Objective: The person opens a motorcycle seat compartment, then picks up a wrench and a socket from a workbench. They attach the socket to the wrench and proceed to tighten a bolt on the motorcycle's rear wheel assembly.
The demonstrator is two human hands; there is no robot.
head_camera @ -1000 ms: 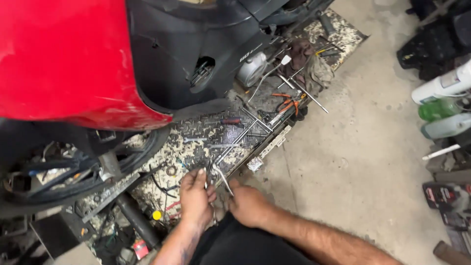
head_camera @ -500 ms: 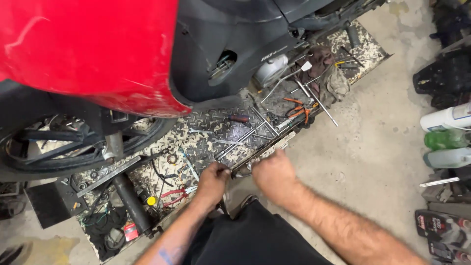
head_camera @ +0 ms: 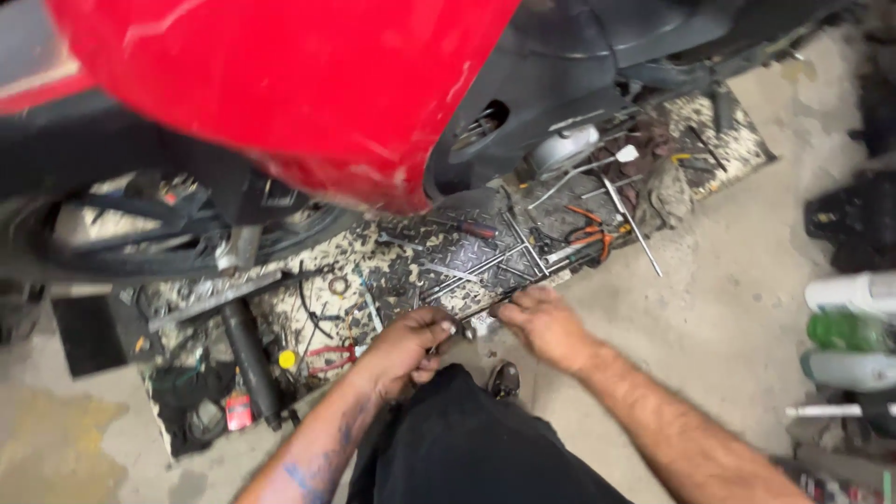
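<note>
Your left hand (head_camera: 406,347) and right hand (head_camera: 541,320) both pinch a long metal tool (head_camera: 478,308) just off the metal plate (head_camera: 448,257); nothing is fitted yet.

A worn checker-plate sheet (head_camera: 439,271) lies on the concrete floor (head_camera: 737,308), its long edge running from lower left to upper right. Scattered on it are long metal rods (head_camera: 630,219), orange-handled pliers (head_camera: 593,245) near the right edge, a red-handled screwdriver (head_camera: 471,229) mid-sheet, red pliers (head_camera: 329,355) and a yellow cap (head_camera: 287,358) toward the left end. Bottles (head_camera: 849,331) lie on the floor at far right.
</note>
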